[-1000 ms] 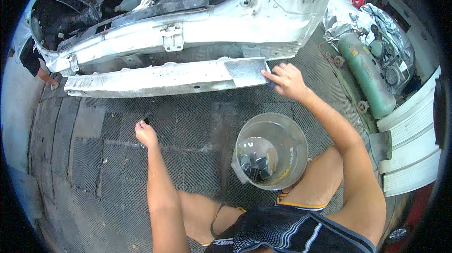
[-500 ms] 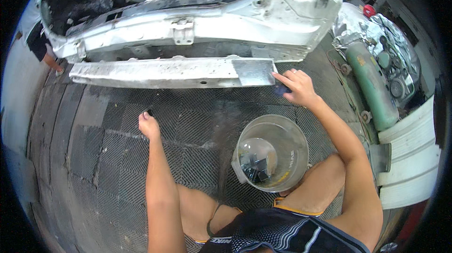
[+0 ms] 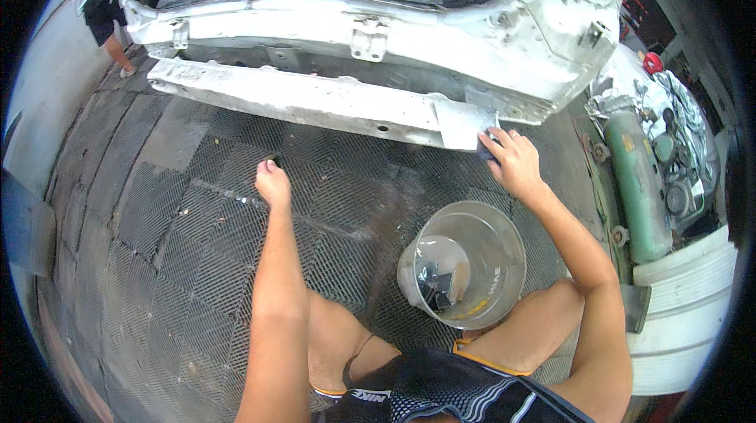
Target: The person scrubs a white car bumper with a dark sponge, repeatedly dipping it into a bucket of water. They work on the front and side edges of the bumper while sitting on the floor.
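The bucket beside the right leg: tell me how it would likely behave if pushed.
The bucket would probably drag rather than glide, since the floor tiles look ribbed. What looks like shallow liquid inside may slosh, and the dark pieces there may shift. Its thin-looking translucent wall might flex.

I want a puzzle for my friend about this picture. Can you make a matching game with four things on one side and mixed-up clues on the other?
Things
1. bucket
2. tank
3. left hand
4. right hand

Clues
A. by the right end of the long white bar
B. green, over on the right
C. see-through, with dark pieces inside
D. closed, above the dark floor

Right pairs: 1-C, 2-B, 3-D, 4-A
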The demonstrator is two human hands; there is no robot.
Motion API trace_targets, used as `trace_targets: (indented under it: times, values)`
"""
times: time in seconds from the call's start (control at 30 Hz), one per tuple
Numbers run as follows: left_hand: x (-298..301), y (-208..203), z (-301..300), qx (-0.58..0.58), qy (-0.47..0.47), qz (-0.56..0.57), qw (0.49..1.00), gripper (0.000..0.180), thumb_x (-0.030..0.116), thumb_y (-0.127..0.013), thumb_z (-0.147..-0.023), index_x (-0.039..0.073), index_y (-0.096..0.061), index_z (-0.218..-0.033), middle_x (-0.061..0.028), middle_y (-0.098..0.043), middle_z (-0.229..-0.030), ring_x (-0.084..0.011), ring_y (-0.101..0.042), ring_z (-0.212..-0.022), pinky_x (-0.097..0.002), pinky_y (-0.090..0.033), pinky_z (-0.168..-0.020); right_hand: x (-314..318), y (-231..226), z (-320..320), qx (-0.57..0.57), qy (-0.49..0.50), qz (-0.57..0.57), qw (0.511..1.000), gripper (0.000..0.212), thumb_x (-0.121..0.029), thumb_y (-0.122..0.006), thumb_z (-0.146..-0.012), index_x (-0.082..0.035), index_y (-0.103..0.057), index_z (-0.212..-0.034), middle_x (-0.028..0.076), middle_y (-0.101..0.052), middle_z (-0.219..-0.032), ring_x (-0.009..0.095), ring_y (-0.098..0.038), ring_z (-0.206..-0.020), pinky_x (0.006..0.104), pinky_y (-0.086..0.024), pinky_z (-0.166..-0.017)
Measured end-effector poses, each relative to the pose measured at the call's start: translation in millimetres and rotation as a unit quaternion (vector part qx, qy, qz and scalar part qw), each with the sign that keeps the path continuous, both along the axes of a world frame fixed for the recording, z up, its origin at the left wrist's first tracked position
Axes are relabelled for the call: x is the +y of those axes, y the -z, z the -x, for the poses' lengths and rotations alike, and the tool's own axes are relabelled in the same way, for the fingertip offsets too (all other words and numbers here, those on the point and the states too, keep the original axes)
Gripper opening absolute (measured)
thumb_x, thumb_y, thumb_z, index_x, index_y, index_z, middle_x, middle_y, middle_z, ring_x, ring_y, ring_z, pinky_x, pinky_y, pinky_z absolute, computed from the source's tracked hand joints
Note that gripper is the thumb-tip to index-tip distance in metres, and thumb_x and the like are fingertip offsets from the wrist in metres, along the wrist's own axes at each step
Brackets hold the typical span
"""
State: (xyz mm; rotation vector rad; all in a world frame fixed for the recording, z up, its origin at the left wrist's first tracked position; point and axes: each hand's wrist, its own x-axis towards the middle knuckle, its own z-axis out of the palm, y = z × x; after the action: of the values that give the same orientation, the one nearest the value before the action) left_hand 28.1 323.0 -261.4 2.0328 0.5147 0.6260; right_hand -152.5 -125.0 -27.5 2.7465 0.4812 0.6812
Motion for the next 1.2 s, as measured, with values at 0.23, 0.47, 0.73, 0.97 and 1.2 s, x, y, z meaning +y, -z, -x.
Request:
trace_targets:
  times: [0.23, 0.47, 0.73, 0.97, 1.2]
  values:
    - [-4, -20, 7, 0.022, -0.008, 0.007, 1.0, 0.03, 0.024, -0.058, -0.1, 0.0, -0.072, -0.111, -0.0291, -0.072, -0.102, -0.0479, -0.069, -0.098, -0.0528, -0.053, -0.086, 43, -48, -17, -0.13, -0.111, 0.0, 0.985, 0.046, -0.005, -0.073, -0.058, -0.007, -0.073, -0.103, 0.004, -0.068, -0.094, 0.026, -0.061, -0.081, 0.0386, -0.049, -0.069]
    - [4, -24, 4, 0.004, -0.003, 0.023, 1.0, 0.03, 0.024, -0.057, -0.1, -0.001, -0.07, -0.108, -0.0282, -0.071, -0.102, -0.0488, -0.067, -0.096, -0.0514, -0.052, -0.085, 179, -162, -77, -0.324, -0.229, 0.027, 0.917, 0.039, -0.009, -0.075, -0.062, -0.009, -0.073, -0.101, 0.005, -0.067, -0.092, 0.025, -0.064, -0.083, 0.0376, -0.049, -0.068]
    - [-6, -52, 13, -0.06, 0.028, 0.007, 0.998, 0.028, 0.023, -0.057, -0.1, 0.0, -0.071, -0.111, -0.0291, -0.071, -0.102, -0.0487, -0.068, -0.097, -0.0531, -0.053, -0.085, 290, -169, -252, -0.335, -0.243, 0.089, 0.906, 0.017, -0.02, -0.064, -0.082, -0.009, -0.072, -0.074, 0.007, -0.065, -0.083, 0.026, -0.064, -0.089, 0.0413, -0.047, -0.069]
    - [9, -63, 16, -0.062, -0.002, 0.046, 0.997, 0.029, 0.024, -0.057, -0.101, 0.0, -0.07, -0.109, -0.0282, -0.071, -0.1, -0.0481, -0.068, -0.095, -0.0532, -0.053, -0.084, 302, -133, -267, -0.248, -0.237, 0.078, 0.936, 0.017, -0.02, -0.066, -0.082, -0.007, -0.076, -0.082, 0.013, -0.069, -0.093, 0.029, -0.066, -0.096, 0.0454, -0.052, -0.077]
    - [7, -60, 15, -0.046, -0.009, 0.051, 0.998, 0.029, 0.024, -0.057, -0.101, 0.0, -0.07, -0.111, -0.0288, -0.071, -0.101, -0.0485, -0.069, -0.096, -0.0532, -0.054, -0.085, 300, -139, -264, -0.234, -0.21, 0.095, 0.945, 0.013, -0.018, -0.066, -0.08, -0.008, -0.075, -0.081, 0.01, -0.067, -0.093, 0.027, -0.064, -0.095, 0.0425, -0.051, -0.077]
